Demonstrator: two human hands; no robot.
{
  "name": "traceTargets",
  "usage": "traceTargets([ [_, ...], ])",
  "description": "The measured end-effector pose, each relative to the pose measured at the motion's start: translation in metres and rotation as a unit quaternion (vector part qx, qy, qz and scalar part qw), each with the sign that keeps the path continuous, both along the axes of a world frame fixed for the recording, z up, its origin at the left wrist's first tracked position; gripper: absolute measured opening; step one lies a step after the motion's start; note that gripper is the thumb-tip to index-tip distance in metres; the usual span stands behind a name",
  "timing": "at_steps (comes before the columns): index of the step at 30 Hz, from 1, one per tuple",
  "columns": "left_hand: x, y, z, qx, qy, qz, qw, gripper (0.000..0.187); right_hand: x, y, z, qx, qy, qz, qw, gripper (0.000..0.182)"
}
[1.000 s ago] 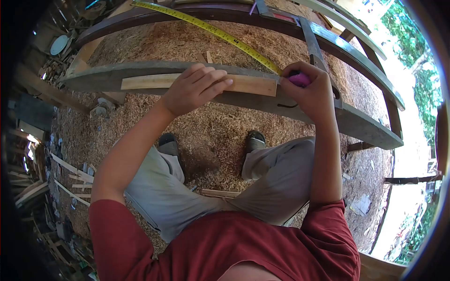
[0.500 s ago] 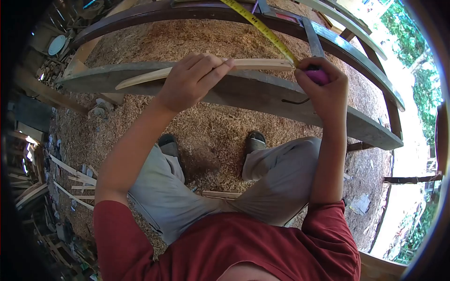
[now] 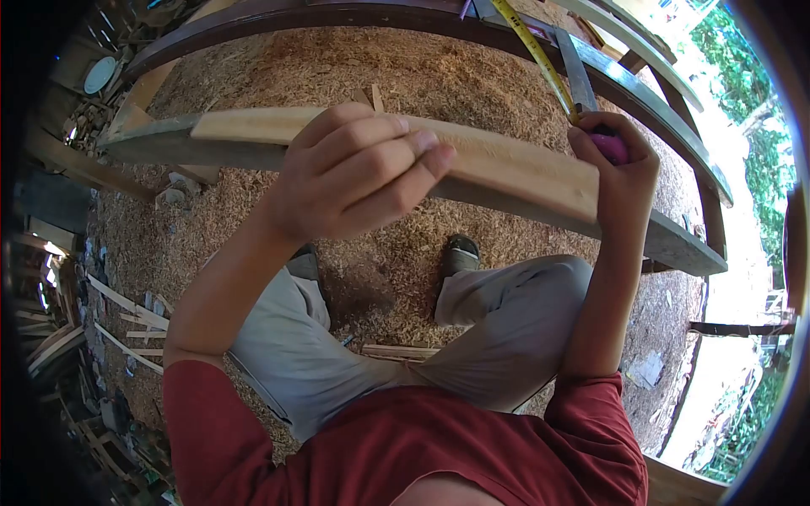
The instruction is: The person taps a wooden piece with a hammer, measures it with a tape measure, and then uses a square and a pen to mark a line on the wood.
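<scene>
My left hand (image 3: 359, 173) is closed around the middle of a pale wooden board (image 3: 515, 173), which is lifted with its broad face toward me. My right hand (image 3: 623, 156) grips a tape measure (image 3: 609, 148) with a purple case, just past the board's right end. From it the yellow tape blade (image 3: 540, 59) runs up and to the left, out over the far bench. Below and behind the board lies a long grey plank (image 3: 675, 240), partly covered by the board and my hands.
Wood shavings (image 3: 380, 211) cover the ground around my shoes (image 3: 460, 253). A dark wooden bench frame (image 3: 278, 25) spans the far side. Cut strips (image 3: 126, 304) and scrap wood lie at the left. A white round lid-like object (image 3: 99, 76) sits at the upper left.
The board has come up closer to me and turned from its edge to its broad face. My right hand has moved right with the tape measure, away from the board's end.
</scene>
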State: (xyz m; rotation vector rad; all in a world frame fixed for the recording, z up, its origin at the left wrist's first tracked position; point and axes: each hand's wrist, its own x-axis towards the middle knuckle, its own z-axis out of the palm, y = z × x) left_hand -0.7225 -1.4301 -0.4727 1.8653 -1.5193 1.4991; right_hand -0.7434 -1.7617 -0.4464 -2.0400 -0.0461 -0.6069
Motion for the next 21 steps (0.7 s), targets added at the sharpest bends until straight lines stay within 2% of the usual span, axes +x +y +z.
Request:
traceTargets([
  [4, 0.003, 0.005, -0.004, 0.002, 0.009, -0.004, 1.0, 0.034, -0.001, 0.003, 0.004, 0.009, 0.015, -0.011, 1.0, 0.014],
  [9, 0.031, 0.013, -0.036, 0.045, 0.133, 0.035, 0.989, 0.031, 0.004, 0.0, 0.003, 0.008, 0.021, -0.011, 1.0, 0.016],
  [14, 0.04, -0.003, -0.063, 0.049, 0.179, 0.041, 0.982, 0.03, 0.002, 0.005, 0.003, -0.002, 0.017, -0.004, 1.0, 0.015],
  [19, 0.035, -0.01, -0.06, 0.056, 0.258, 0.055, 0.963, 0.029, 0.001, 0.012, 0.0, -0.005, 0.009, 0.032, 0.999, 0.014],
  [21, 0.033, -0.012, -0.055, 0.038, 0.333, 0.051, 0.941, 0.027, 0.002, 0.015, -0.001, -0.001, 0.01, 0.048, 0.999, 0.014],
])
